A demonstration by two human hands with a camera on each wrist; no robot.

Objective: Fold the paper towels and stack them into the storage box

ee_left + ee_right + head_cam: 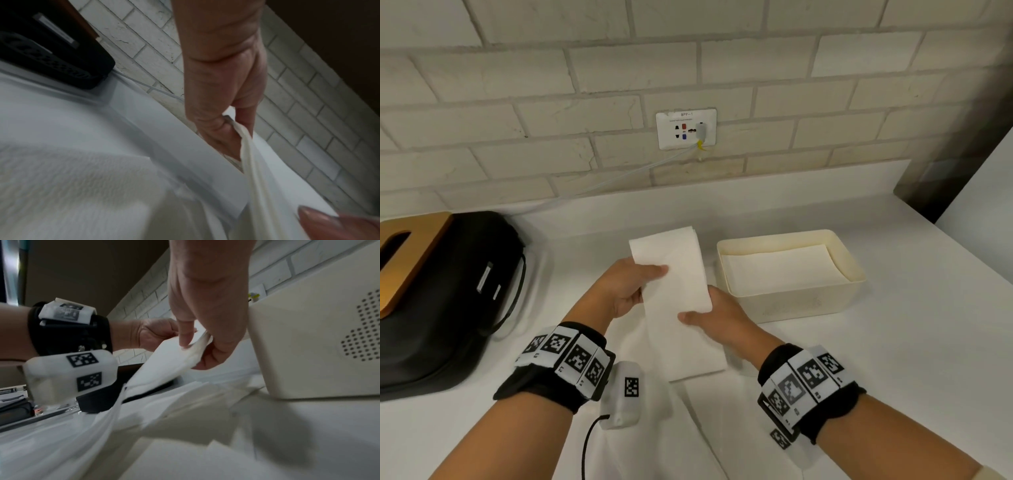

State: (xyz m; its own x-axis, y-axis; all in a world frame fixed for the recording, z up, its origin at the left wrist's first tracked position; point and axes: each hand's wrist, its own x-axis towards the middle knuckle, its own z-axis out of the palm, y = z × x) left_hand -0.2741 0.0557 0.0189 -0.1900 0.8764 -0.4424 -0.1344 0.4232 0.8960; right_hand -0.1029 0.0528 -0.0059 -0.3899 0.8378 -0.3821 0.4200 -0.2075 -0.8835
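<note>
A folded white paper towel [677, 274] is held above the counter between both hands. My left hand [630, 284] pinches its left edge, thumb on top; the left wrist view shows my fingers [222, 129] closed on the towel's edge [252, 162]. My right hand [709, 315] pinches the near right edge, seen in the right wrist view as thumb and fingers [205, 344] gripping the towel [170, 360]. More flat white towels [688, 353] lie on the counter beneath. The cream storage box [849, 291] stands just right of the hands, with folded towels [777, 270] inside.
A black bag [448, 301] with a wooden tissue-box lid [404, 253] on it sits at the left. A wall socket [686, 129] with a cable plugged in is on the brick wall behind. A white panel [983, 205] borders the counter at the right.
</note>
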